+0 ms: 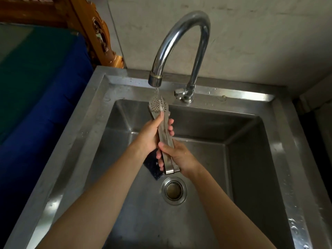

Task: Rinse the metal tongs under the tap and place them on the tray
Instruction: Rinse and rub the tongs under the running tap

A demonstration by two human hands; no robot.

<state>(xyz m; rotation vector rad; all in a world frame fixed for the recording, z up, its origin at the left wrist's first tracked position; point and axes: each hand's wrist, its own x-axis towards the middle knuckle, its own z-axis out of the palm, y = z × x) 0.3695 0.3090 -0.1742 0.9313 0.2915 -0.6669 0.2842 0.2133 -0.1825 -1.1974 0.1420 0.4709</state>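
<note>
While water ran from the tap (181,45), we held the metal tongs (162,135) over the sink (251,159), our left hand (150,135) wrapped round the middle, our right hand (179,157) gripping the hinge end, the perforated tip directly under the stream

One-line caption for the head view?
Both hands, left hand and right hand, hold metal tongs under the running tap over the sink.

A stained grey wall (251,33) rises ahead of me in dim light. To my left stands carved wooden furniture (100,33) beside a blue and green cloth (45,87).
</note>
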